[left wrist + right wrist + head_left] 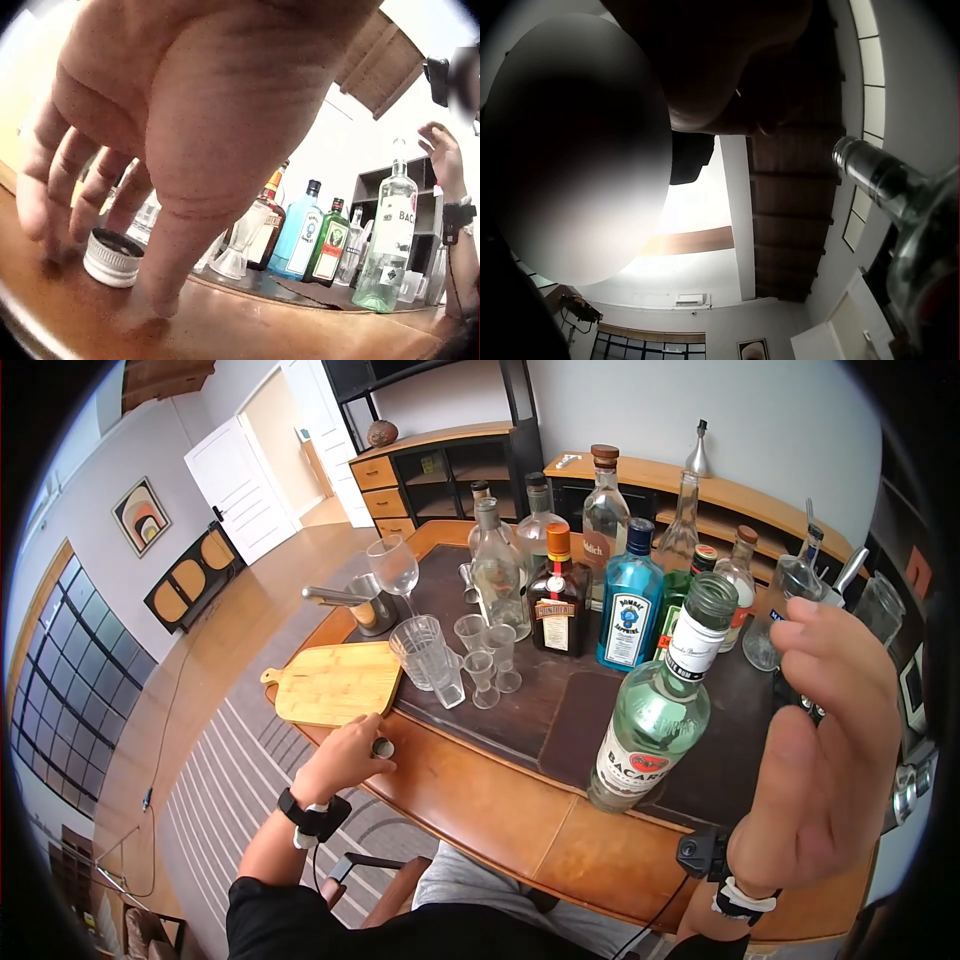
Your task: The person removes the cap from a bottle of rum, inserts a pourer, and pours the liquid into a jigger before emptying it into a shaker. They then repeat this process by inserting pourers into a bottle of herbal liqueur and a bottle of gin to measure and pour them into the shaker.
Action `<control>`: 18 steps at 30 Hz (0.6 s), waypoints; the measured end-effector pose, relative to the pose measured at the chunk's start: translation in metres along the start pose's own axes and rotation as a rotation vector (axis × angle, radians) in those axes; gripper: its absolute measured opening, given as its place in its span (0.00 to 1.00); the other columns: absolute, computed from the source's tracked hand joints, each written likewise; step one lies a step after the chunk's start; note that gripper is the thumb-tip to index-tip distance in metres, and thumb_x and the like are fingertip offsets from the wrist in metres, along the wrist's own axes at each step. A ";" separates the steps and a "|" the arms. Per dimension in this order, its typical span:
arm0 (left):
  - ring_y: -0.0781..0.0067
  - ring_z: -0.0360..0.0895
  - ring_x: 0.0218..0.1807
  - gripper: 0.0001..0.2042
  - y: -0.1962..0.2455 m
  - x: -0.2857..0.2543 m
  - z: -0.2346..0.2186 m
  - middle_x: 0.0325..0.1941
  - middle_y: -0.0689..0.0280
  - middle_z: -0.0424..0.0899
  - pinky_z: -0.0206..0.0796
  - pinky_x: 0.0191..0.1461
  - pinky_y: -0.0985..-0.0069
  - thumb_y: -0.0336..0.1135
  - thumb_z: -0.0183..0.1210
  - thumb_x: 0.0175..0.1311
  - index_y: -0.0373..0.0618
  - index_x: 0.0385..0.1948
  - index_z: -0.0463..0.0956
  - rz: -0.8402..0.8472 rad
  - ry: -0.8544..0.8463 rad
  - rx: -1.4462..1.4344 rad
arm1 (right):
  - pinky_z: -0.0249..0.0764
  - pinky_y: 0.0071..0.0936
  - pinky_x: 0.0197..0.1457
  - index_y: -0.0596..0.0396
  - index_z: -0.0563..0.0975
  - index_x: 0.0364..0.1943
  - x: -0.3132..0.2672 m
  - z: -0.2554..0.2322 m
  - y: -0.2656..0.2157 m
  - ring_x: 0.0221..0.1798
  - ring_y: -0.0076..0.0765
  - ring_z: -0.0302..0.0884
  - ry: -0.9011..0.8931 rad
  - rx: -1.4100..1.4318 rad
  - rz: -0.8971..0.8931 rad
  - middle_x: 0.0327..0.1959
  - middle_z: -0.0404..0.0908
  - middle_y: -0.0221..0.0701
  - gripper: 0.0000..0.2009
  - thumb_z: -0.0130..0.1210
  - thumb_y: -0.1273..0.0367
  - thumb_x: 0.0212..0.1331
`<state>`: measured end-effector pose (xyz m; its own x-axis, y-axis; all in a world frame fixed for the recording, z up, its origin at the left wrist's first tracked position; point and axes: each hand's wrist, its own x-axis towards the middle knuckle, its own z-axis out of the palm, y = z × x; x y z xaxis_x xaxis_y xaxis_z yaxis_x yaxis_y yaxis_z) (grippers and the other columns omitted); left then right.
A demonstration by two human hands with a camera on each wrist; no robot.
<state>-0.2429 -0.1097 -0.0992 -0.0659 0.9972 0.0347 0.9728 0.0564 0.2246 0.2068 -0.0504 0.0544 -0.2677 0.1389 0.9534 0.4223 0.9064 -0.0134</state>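
Note:
Near the table's front edge, my left hand reaches down over a small silver screw cap. The cap sits on the wood with its hollow side up, between the thumb and the spread fingers, fingertips close around it. To the right, an uncapped Bacardi bottle of clear greenish glass stands upright on the dark desk top. My right hand is raised beside this bottle, apart from it, fingers loosely bent and holding nothing. In the right wrist view the bottle's neck shows at the right.
A wooden cutting board lies left, beside clear tumblers and shot glasses. A stemmed glass and a metal cup stand behind. Several bottles, including a blue Bombay one and a brown Cointreau one, line the back.

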 end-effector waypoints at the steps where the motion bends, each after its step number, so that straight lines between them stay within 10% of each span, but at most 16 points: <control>1: 0.47 0.85 0.44 0.23 -0.003 0.000 0.002 0.43 0.49 0.86 0.76 0.47 0.62 0.38 0.75 0.52 0.37 0.48 0.79 0.013 -0.045 -0.027 | 0.73 0.53 0.68 0.71 0.77 0.50 0.005 -0.004 0.005 0.58 0.57 0.79 -0.058 0.020 -0.038 0.50 0.82 0.53 0.15 0.50 0.77 0.61; 9: 0.56 0.84 0.43 0.22 0.034 0.008 0.006 0.51 0.53 0.83 0.78 0.47 0.64 0.29 0.72 0.54 0.39 0.52 0.78 0.023 0.312 -0.018 | 0.69 0.45 0.70 0.69 0.76 0.54 0.003 0.011 0.006 0.62 0.50 0.76 0.050 0.064 0.072 0.57 0.79 0.49 0.18 0.54 0.79 0.57; 13: 0.71 0.80 0.44 0.25 0.112 0.017 -0.028 0.52 0.62 0.81 0.74 0.50 0.73 0.33 0.74 0.58 0.41 0.57 0.76 0.115 0.170 -0.543 | 0.67 0.40 0.71 0.64 0.68 0.67 -0.003 0.027 0.015 0.68 0.44 0.73 0.163 0.075 0.312 0.67 0.72 0.44 0.27 0.59 0.73 0.63; 18: 0.65 0.76 0.60 0.37 0.224 0.047 -0.055 0.64 0.59 0.76 0.68 0.63 0.66 0.32 0.75 0.57 0.38 0.70 0.66 0.662 0.122 -0.940 | 0.69 0.40 0.68 0.61 0.61 0.73 -0.010 0.051 0.018 0.68 0.42 0.72 0.031 0.427 0.602 0.68 0.70 0.43 0.36 0.67 0.63 0.65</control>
<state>-0.0406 -0.0525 0.0061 0.3242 0.8041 0.4983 0.2794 -0.5846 0.7617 0.1731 -0.0154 0.0289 -0.0687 0.6555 0.7520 0.1125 0.7541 -0.6470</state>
